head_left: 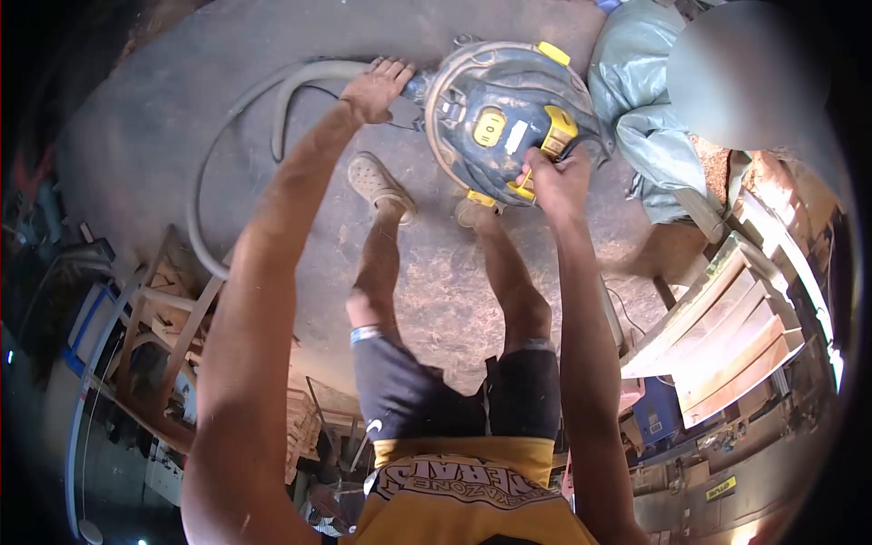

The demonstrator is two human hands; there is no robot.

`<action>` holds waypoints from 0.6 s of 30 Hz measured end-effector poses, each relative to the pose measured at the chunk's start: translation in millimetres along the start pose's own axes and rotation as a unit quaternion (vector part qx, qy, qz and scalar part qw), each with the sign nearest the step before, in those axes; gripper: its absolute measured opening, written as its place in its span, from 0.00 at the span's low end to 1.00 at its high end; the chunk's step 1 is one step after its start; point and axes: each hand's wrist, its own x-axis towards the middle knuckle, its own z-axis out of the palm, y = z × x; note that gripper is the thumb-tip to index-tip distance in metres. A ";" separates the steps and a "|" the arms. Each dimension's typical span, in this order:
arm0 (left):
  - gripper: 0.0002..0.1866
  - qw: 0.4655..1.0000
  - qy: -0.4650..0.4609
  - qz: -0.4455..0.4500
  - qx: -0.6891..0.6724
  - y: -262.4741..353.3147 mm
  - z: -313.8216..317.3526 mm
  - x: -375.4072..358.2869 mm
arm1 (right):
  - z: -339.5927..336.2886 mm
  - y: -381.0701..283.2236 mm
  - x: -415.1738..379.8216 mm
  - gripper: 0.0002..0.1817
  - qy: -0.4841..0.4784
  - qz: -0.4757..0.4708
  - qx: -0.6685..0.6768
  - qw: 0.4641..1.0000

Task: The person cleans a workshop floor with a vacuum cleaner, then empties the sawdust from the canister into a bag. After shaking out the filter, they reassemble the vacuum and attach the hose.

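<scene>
A round, dusty shop vacuum (pixel 509 113) with a dark lid and yellow fittings stands on the floor by my feet. My right hand (pixel 556 182) is closed around its yellow handle (pixel 558 132), at the end nearer me. To the left, my left hand (pixel 377 89) wraps over the grey vacuum hose (pixel 318 73) beside the machine's inlet, with the thumb on the near side. From there the hose loops out across the floor to the left. Its end at the inlet is partly hidden by my fingers.
A crumpled grey-green plastic sack (pixel 645 100) lies right of the vacuum, close to it. Wooden drawer-like pieces (pixel 718 327) stand at the right. A wooden frame (pixel 163 318) is at the left. My clog (pixel 377 182) rests on the dusty floor (pixel 182 118).
</scene>
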 end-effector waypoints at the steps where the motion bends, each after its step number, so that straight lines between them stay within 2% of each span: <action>1: 0.43 1.000 0.010 0.007 0.007 1.6 -2.5 8.3 | -5.7 1.9 4.6 0.04 -0.025 -0.029 0.000 0.999; 4: 0.39 0.999 0.005 -0.034 -0.030 8.9 3.0 33.3 | -8.5 -5.2 9.1 0.04 -0.042 -0.038 -0.037 0.998; 5: 0.36 0.999 0.035 -0.026 -0.022 5.7 5.2 37.5 | -9.1 -3.7 12.6 0.03 -0.046 -0.042 -0.032 0.998; 8: 0.37 0.989 -0.124 -0.055 -0.062 4.3 -16.4 49.5 | -15.0 -5.4 13.3 0.03 -0.082 -0.065 -0.037 0.994; 12: 0.36 0.990 -0.116 -0.007 -0.082 -5.1 -2.5 46.8 | -21.2 -8.4 16.1 0.03 -0.107 -0.088 -0.057 0.989; 13: 0.35 0.993 -0.068 0.005 -0.091 -2.4 -0.6 40.5 | -23.3 -6.1 13.8 0.04 -0.101 -0.075 -0.068 0.990; 16: 0.36 0.991 -0.111 -0.046 -0.063 0.2 -9.9 33.9 | -24.6 -7.7 18.6 0.08 -0.094 -0.063 -0.076 0.991; 17: 0.31 0.995 -0.078 -0.055 -0.038 -18.1 9.1 24.7 | -25.3 -5.5 19.9 0.11 -0.091 -0.062 -0.068 0.992; 18: 0.31 0.992 -0.062 -0.104 -0.016 -43.5 12.7 3.5 | -26.2 -3.4 20.3 0.14 -0.088 -0.058 -0.059 0.993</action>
